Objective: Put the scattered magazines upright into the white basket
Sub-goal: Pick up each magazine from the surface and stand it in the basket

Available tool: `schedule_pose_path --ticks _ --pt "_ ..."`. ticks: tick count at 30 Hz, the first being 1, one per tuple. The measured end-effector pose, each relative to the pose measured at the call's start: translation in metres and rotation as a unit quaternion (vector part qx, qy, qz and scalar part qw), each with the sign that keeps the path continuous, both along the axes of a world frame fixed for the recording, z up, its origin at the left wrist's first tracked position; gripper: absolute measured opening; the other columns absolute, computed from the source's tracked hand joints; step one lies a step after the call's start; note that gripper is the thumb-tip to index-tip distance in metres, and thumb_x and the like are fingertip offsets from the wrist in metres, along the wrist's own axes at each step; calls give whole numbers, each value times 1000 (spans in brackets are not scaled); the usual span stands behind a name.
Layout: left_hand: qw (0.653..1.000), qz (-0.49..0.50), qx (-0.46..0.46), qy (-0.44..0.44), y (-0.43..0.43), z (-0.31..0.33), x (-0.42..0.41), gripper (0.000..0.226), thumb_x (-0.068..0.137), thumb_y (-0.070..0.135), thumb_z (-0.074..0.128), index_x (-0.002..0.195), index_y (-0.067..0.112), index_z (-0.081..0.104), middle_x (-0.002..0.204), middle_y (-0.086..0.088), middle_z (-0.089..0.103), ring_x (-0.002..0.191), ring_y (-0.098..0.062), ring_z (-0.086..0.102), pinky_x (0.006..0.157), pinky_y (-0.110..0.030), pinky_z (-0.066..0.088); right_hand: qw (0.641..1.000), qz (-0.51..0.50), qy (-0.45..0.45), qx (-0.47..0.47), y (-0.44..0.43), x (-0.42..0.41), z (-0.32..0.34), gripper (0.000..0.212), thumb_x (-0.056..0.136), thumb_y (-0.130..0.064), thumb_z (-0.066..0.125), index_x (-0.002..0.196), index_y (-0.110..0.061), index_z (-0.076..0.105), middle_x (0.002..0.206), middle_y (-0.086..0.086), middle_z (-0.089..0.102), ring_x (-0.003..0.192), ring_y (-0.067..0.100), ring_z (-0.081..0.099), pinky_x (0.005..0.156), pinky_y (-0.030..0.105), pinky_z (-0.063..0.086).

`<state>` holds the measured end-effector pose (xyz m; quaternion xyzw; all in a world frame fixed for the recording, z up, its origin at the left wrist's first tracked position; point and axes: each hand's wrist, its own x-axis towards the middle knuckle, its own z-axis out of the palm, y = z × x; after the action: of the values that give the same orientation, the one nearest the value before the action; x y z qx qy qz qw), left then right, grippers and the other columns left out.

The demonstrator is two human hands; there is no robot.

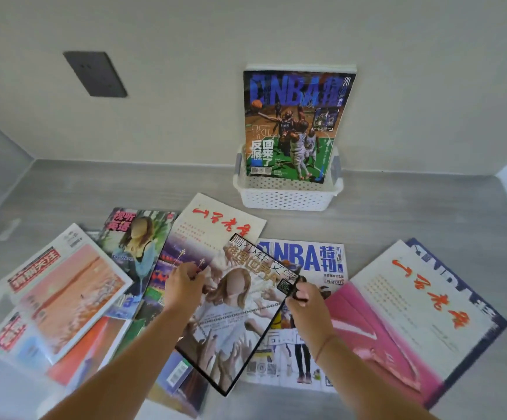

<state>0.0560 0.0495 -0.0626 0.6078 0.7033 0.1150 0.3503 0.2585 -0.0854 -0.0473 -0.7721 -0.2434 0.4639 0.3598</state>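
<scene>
Against the far wall stands the white perforated basket [287, 195], with an NBA magazine [297, 125] upright in it, leaning on the wall. Several magazines lie scattered on the grey surface in front. I hold a black-bordered magazine [234, 322] with a long-haired figure on its cover, tilted and raised over the pile. My left hand [182, 286] grips its left edge. My right hand [305, 304] pinches its upper right corner. Under it lie a white NBA magazine [309, 259] and a cream one with red script [215, 228].
To the left lie overlapping magazines with red and pink covers [64, 292]. On the right a pink magazine [376, 331] and another cream one [421, 301] overlap a dark-edged one. A dark wall socket [94, 73] sits upper left. Side walls close in on both sides.
</scene>
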Motion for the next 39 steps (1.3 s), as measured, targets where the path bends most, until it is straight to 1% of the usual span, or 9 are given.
schedule_pose_path --ticks 5,13,21,25,27,29,32,37,39 --pt "996 16 -78 -35 1 0 -5 25 87 32 57 105 16 64 89 -7 65 80 -28 61 71 -34 48 998 -26 53 -5 3 -14 0 58 87 -4 54 139 -13 30 126 10 47 71 11 51 42 11 40" --pt "978 8 -157 -140 10 3 -1 21 81 24 70 93 7 66 87 -12 66 78 -23 60 71 -30 45 995 -43 92 2 6 -9 1 60 86 -8 58 139 -9 30 123 10 46 113 27 53 95 41 50" --pt "922 -40 -142 -358 11 42 12 12 84 11 65 85 21 72 83 1 72 79 -17 67 65 -24 55 994 -1 99 48 16 10 10 28 85 -18 62 113 -13 57 94 5 66 83 29 62 68 33 49" --pt "901 -45 -93 -421 28 75 39 12 86 5 60 93 8 69 94 -4 72 82 -18 66 83 -33 54 994 -5 70 87 35 30 32 17 87 -11 58 93 -24 67 85 14 73 67 43 44 76 58 49" --pt "903 -50 -67 -421 43 94 54 16 88 5 58 99 5 69 97 -9 71 80 -19 66 83 -34 54 989 -16 52 140 53 49 51 19 87 -5 59 101 -13 67 82 2 74 66 42 55 72 46 55" --pt "910 -63 -38 -407 65 115 69 21 89 7 56 106 5 68 83 -5 69 72 -14 62 81 -31 53 979 -23 41 197 79 73 72 19 86 0 59 101 -9 65 91 7 72 66 5 69 66 19 56" --pt "909 -105 19 -403 104 145 95 21 89 9 57 103 15 71 74 -5 57 73 -16 50 82 -33 48 968 -8 -14 251 126 107 105 22 86 2 59 96 -17 62 98 11 69 72 -5 69 63 10 52" --pt "904 -111 87 -403 165 170 138 19 86 8 61 100 14 73 68 -6 47 76 -24 33 76 -33 42 953 -19 -121 277 190 149 140 24 85 -7 59 84 -30 65 93 11 74 96 49 61 81 55 53" --pt "909 -92 91 -396 184 167 153 19 85 8 63 101 12 73 66 -4 50 73 -22 35 75 -30 43 952 -21 -157 262 210 162 141 19 84 -12 60 80 -30 65 83 -1 76 83 46 64 72 44 53"
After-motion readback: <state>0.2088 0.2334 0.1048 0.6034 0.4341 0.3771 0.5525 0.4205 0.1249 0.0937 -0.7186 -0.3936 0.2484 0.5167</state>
